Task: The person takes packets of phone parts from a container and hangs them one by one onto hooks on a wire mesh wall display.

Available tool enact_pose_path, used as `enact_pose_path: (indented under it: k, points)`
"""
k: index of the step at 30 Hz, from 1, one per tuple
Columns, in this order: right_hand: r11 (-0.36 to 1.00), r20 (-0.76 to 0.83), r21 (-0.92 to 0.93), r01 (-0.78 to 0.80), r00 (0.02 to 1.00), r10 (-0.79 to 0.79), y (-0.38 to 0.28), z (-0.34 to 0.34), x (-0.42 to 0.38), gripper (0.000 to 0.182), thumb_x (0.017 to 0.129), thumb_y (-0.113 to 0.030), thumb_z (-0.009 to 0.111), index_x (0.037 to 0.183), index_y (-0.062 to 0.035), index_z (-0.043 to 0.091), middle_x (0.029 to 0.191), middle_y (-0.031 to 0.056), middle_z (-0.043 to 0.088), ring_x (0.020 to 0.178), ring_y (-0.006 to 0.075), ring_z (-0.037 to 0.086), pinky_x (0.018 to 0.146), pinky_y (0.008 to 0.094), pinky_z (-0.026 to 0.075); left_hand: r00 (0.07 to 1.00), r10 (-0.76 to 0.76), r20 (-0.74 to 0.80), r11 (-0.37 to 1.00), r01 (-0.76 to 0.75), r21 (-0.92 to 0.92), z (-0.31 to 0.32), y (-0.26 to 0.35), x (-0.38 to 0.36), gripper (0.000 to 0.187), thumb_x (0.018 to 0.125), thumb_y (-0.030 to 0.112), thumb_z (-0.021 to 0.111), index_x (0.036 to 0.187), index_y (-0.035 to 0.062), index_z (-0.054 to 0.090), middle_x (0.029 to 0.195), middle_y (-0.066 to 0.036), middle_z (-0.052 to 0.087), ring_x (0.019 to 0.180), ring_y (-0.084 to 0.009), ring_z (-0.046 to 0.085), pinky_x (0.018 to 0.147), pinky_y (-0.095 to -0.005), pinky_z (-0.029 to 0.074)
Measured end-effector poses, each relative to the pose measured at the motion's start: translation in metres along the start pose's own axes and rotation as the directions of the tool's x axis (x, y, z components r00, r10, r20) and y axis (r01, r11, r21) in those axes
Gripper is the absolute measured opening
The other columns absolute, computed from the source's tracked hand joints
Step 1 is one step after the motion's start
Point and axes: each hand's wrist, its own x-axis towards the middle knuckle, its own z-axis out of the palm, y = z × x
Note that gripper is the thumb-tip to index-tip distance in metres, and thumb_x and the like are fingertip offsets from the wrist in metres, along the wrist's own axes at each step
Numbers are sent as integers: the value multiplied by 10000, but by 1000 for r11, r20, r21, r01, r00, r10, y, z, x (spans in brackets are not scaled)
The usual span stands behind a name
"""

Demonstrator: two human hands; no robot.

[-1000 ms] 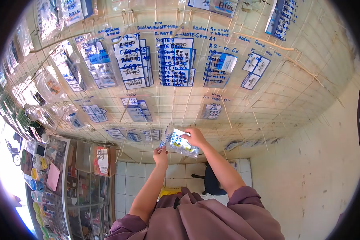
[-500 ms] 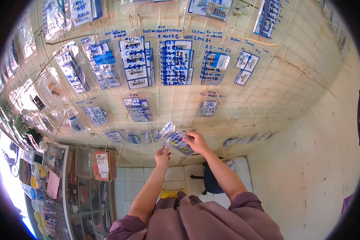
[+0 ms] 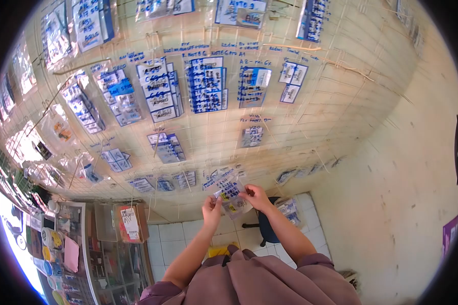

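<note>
1. I've got both grips closed: left hand (image 3: 212, 210) and right hand (image 3: 256, 197) pinch opposite sides of the marked clear packet (image 3: 230, 197).
2. Packet's held up by the wire rack's (image 3: 336, 96) lower edge, between corners.
3. Risk: slick plastic, light pinch; could slip to tiled floor (image 3: 167, 232).
4. Risk: tipping might spill contents; can't tell if sealed.
5. Pulling apart could tear it.

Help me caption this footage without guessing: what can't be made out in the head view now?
All in the head view:
Held plastic packet: contents too small to tell, edges partly behind the left hand and right hand.
Dark seat: partly hidden by the right forearm.
Purple object: cut off by the image's dark edge.
</note>
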Motion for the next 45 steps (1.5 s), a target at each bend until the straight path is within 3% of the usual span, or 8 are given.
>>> enact_pose_path:
  k: [7, 13, 16, 18, 22, 27, 36, 45]
  points:
    - [969, -172, 246, -40, 982, 84, -11, -51, -39, 181, 871, -94, 766, 1006, -34, 661, 876, -5, 692, 802, 69, 634, 737, 236, 494, 985, 115, 132, 975, -137, 177, 70, 50, -4, 157, 947, 157, 683, 954, 13, 623, 723, 9, 604, 645, -66, 519, 594, -248, 437]
    - [893, -483, 333, 302, 868, -113, -52, -102, -47, 363, 881, -2, 720, 1206, -36, 560, 902, 29, 675, 835, 88, 630, 761, 239, 493, 939, 159, 306, 937, -242, 253, 137, 82, -8, 177, 934, 162, 696, 906, 1, 629, 681, -46, 613, 643, -89, 564, 628, -274, 476]
    - [891, -605, 263, 369, 783, -146, -66, -120, -47, 489, 893, 39, 679, 1320, -48, 456, 923, 47, 666, 853, 98, 623, 770, 233, 487, 907, 161, 388, 918, -282, 278, 164, 86, -6, 167, 933, 108, 685, 990, -6, 578, 808, -71, 664, 742, -109, 627, 680, -273, 492]
    - [863, -647, 159, 480, 711, -276, -75, -131, -43, 545, 907, 52, 647, 1377, -60, 394, 989, 81, 656, 869, 97, 613, 778, 223, 471, 900, 256, 353, 965, -259, -39, 186, 90, -4, 237, 929, 25, 657, 1096, 0, 491, 1047, -112, 660, 886, -148, 665, 735, -273, 499]
    - [843, -685, 64, 534, 638, -352, -77, -151, -36, 440, 923, 59, 612, 1327, -45, 473, 1069, 89, 637, 897, 99, 601, 785, 221, 461, 855, 371, 363, 929, -338, -152, 216, 109, 2, 303, 927, -34, 623, 1144, 18, 418, 1233, -133, 581, 918, -177, 659, 769, -275, 500]
    - [880, -647, -141, 454, 630, -429, -97, -167, -31, 296, 929, 88, 568, 1196, -17, 639, 1116, 65, 635, 896, 96, 595, 807, 214, 478, 745, 469, 475, 829, -556, 53, 236, 134, 14, 462, 873, -70, 639, 1296, 21, 478, 1271, -133, 567, 999, -227, 645, 871, -350, 494]
    - [878, -625, -284, 387, 619, -475, -98, -184, -22, 367, 910, 115, 558, 1232, -30, 659, 1172, 82, 629, 931, 117, 624, 804, 221, 496, 645, 593, 481, 651, -736, 184, 252, 150, 21, 653, 817, -75, 638, 1432, 82, 487, 1309, -196, 545, 1216, -393, 520, 1023, -422, 422]
    - [864, -610, -294, 409, 616, -499, -94, -192, -17, 370, 901, 106, 576, 1232, -37, 660, 1156, 87, 633, 900, 131, 643, 798, 235, 505, 607, 637, 475, 556, -789, 262, 258, 140, 21, 651, 849, 9, 645, 1466, 82, 453, 1338, -193, 537, 1246, -365, 512, 1032, -436, 378]
